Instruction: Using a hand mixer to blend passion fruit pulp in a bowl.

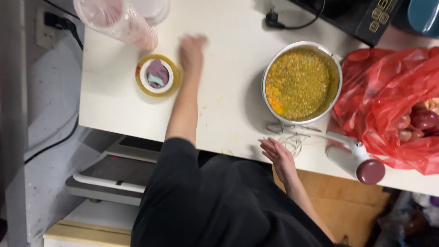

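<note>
Nearest me, my right hand [280, 155] lies flat and spread on the white table [228, 110] edge beside the hand mixer [352, 158]. My left hand [192, 51], blurred, grip unclear, reaches beside the tape roll [157, 75].

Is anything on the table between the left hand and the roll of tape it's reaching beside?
Nothing visible. The left hand, blurred, sits on bare table just right of the tape roll. The stacked plastic cups lie above the roll, off that line.
</note>
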